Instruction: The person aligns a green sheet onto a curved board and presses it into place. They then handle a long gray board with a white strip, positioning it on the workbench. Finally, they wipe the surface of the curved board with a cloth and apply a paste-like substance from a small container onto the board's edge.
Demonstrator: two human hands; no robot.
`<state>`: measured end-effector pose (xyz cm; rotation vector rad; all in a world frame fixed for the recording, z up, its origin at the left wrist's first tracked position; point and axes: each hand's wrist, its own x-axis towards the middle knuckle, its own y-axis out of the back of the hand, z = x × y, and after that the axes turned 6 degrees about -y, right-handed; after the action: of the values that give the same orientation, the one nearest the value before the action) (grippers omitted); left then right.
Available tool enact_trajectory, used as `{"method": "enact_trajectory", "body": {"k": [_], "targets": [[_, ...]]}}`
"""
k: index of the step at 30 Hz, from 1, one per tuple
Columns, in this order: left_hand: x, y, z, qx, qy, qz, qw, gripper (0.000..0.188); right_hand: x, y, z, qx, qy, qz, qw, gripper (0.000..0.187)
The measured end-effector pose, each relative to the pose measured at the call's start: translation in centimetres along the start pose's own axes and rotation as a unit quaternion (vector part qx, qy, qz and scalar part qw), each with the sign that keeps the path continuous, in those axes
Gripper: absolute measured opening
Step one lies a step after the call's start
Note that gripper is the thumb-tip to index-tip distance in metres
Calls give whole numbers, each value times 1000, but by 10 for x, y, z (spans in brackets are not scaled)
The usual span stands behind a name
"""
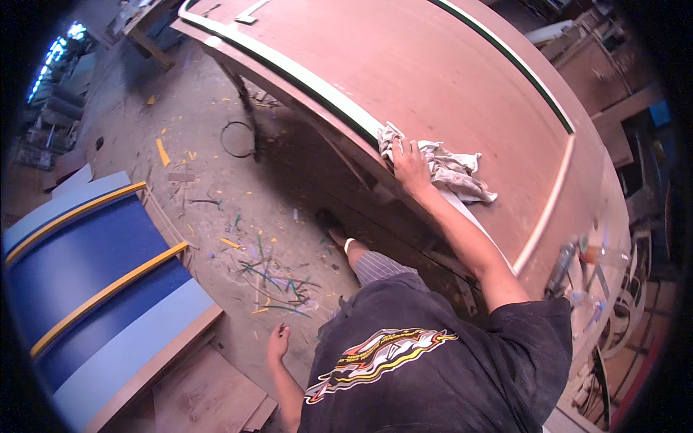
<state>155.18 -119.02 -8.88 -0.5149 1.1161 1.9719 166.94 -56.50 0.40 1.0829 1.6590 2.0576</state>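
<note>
My right hand [411, 164] presses a crumpled, stained white rag [456, 167] against the near edge of a large reddish-brown panel [462, 94]. Its fingers are bent over the cloth, which bunches up on both sides. Beneath the rag runs a white strip edged in dark green [317, 86], following the panel's border. Away from the panel, my left hand [278, 342] hangs low beside my body, its fingers loosely curled and apart, with nothing visible in it.
A blue panel [86, 245] with yellow strips [108, 298] stands at the left. Green and yellow offcuts [278, 281] litter the floor. Bottles [603, 255] stand at the right beyond the panel. A table leg [245, 108] and dark ring [237, 139] show under its edge.
</note>
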Motion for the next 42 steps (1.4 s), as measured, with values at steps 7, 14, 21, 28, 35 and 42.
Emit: {"method": "enact_trajectory", "body": {"k": [7, 14, 21, 28, 35, 42], "targets": [[93, 52, 29, -59, 70, 20, 996, 51, 184, -74, -103, 51, 0, 1, 999, 39], [123, 82, 21, -177, 173, 45, 968, 50, 351, -134, -195, 89, 9, -15, 996, 38], [194, 92, 35, -208, 255, -14, 944, 44, 488, -182, -276, 87, 11, -6, 996, 31], [336, 196, 58, -219, 265, -76, 936, 42, 625, -250, -357, 57, 7, -3, 998, 34], [518, 446, 64, -132, 164, -32, 977, 42, 758, -304, -441, 41, -22, -47, 998, 35], [665, 682, 185, -120, -6, 200, 972, 48, 874, -356, -507, 29, -39, -98, 994, 40]]}}
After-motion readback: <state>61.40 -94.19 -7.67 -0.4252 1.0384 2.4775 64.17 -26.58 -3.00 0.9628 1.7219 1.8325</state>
